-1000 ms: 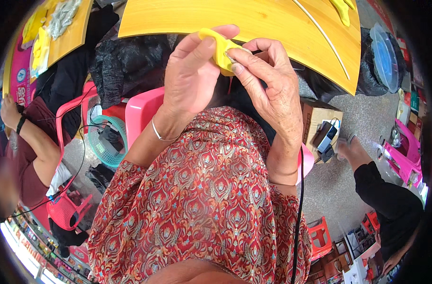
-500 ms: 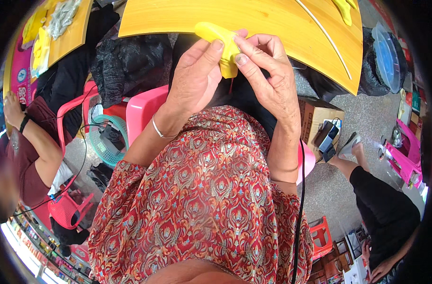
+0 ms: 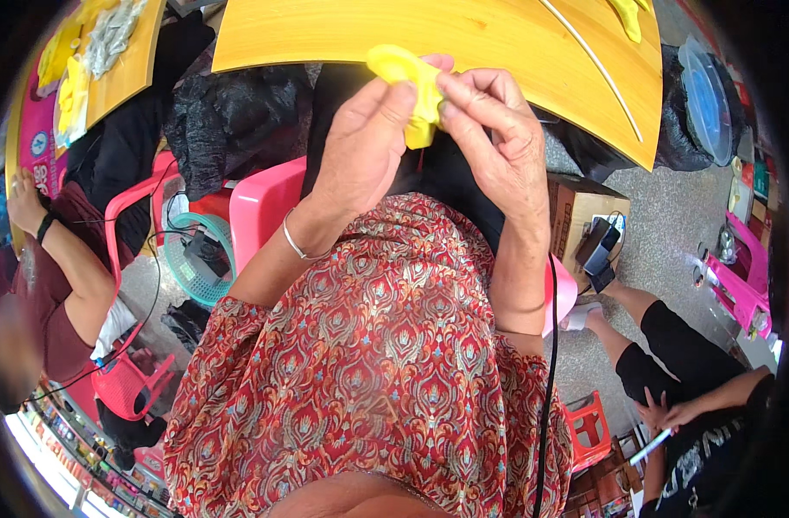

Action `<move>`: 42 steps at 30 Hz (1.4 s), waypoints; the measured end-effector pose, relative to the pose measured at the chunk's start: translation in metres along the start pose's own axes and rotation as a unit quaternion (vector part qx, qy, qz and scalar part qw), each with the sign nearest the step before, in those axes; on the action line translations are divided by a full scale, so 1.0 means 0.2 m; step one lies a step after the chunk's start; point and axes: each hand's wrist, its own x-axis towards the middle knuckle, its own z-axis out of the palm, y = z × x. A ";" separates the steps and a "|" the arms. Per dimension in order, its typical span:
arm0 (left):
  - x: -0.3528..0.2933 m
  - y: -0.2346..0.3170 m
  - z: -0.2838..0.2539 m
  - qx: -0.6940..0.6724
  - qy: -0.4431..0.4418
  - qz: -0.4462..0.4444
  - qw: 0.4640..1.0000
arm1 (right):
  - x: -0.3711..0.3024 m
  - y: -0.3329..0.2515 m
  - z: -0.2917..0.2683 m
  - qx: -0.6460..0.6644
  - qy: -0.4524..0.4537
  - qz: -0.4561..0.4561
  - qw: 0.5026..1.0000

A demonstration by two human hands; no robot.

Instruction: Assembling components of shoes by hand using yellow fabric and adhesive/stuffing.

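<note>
A small, soft yellow piece (image 3: 397,66) with a rounded end is held up just past the near edge of the wooden table (image 3: 325,34). I cannot tell exactly what kind of item it is. My left hand (image 3: 360,147) pinches it from the left, with the thumb pressed on its face. From the other side, my right hand (image 3: 502,142) grips its right edge between thumb and forefinger. A folded lower part of the piece hangs down between my hands. My fingers behind it are partly hidden.
On the tabletop lie a thin white rod (image 3: 595,69) and another yellow piece (image 3: 627,19). At left, a person's arm (image 3: 79,268) rests near a second table (image 3: 133,73). Beside my seat stand a green basket (image 3: 190,274) and a carton (image 3: 571,220). Another person (image 3: 692,345) is at right.
The yellow piece has shifted slightly right and down, and its upper part is tilted differently. Both hands still hold it. At right, the other person has moved, and their hands now show a white stick.
</note>
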 end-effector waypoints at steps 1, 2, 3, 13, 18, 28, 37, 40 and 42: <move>-0.01 -0.01 0.00 0.064 0.006 -0.014 0.998 | -0.01 0.01 0.01 -0.007 0.039 0.021 0.999; -0.02 -0.02 0.01 0.127 0.011 -0.027 0.991 | -0.01 0.02 0.02 -0.013 0.079 0.043 0.996; -0.02 -0.01 0.01 0.127 0.010 -0.028 0.991 | -0.02 0.03 0.02 -0.014 0.080 0.043 0.996; -0.02 0.01 -0.02 0.124 -0.068 -0.015 0.990 | 0.01 0.02 -0.04 0.185 0.050 0.154 0.969; 0.00 -0.02 -0.01 0.099 -0.061 -0.022 0.993 | 0.02 0.03 -0.06 0.137 0.007 0.154 0.978; 0.00 -0.01 -0.02 0.533 0.068 0.315 0.782 | 0.00 0.08 0.05 0.258 0.137 0.198 0.936; 0.06 -0.03 -0.03 0.435 0.102 0.183 0.876 | 0.03 0.00 0.06 0.307 0.121 0.159 0.930; 0.06 0.00 -0.01 0.465 0.083 0.166 0.866 | 0.02 0.01 0.04 0.302 0.109 0.149 0.935; 0.07 0.01 0.00 0.475 0.086 0.167 0.860 | 0.02 0.01 0.04 0.303 0.100 0.145 0.937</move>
